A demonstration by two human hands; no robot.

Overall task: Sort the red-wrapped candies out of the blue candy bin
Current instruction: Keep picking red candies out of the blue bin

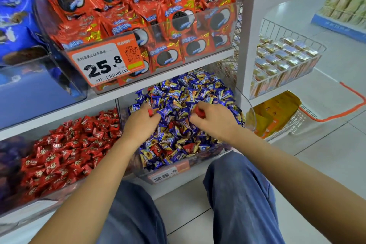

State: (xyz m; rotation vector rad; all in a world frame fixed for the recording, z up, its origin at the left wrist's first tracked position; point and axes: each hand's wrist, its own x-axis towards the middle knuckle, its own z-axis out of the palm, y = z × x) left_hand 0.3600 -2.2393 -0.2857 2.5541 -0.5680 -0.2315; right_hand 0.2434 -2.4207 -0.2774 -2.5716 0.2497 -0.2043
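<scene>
The clear bin of blue-wrapped candies [200, 161] sits on the low shelf in front of my knees. My left hand [141, 123] is in its left half, fingers curled round a red-wrapped candy [150, 112]. My right hand [213, 121] is over the middle of the pile and pinches another red-wrapped candy [200, 112]. More stray red candies [189, 147] lie among the blue ones near the front. To the left stands the bin full of red-wrapped candies [65, 150].
Above is a shelf with red cookie packs [138, 6] in a clear bin bearing an orange price tag [105, 63]. A white shelf post [249, 35] stands right of the bin, with a wire basket [287, 59] and a white basket [309, 119] on the floor beyond.
</scene>
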